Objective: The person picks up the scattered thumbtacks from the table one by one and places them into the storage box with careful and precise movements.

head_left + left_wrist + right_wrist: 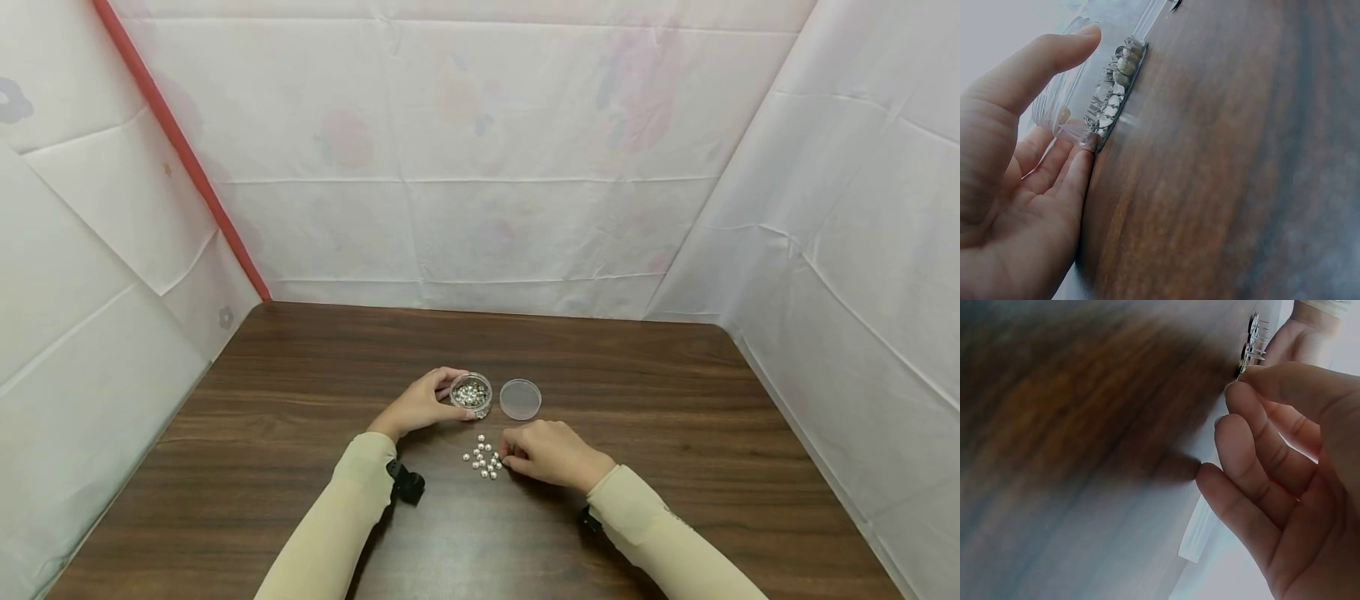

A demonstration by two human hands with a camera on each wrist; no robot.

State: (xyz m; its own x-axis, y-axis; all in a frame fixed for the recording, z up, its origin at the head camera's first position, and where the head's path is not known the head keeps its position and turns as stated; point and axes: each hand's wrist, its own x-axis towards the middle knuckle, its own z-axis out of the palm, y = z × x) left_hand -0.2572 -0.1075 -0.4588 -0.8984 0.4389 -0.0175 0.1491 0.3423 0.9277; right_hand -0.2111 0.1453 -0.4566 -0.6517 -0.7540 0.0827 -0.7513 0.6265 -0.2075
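Observation:
My left hand [420, 406] holds a round clear plastic jar [487, 408] on the table, thumb on the near side and fingers round the far side. Silver thumbtacks [470, 393] fill its bottom; in the left wrist view their heads and pins [1110, 103] show through the wall. Nearer the person, a loose group of thumbtacks [482, 464] lies on the wood, points up in the right wrist view. At this group's right edge, my right hand [553, 454] pinches a thumbtack between thumb and index finger, mostly hidden by the fingertips. Its other fingers are bent.
A round translucent lid [521, 399] lies flat just right of the jar. The dark wood table [315, 350] is enclosed by white cloth [480, 150] at the back and both sides. A red strip [180, 146] runs down the back left corner.

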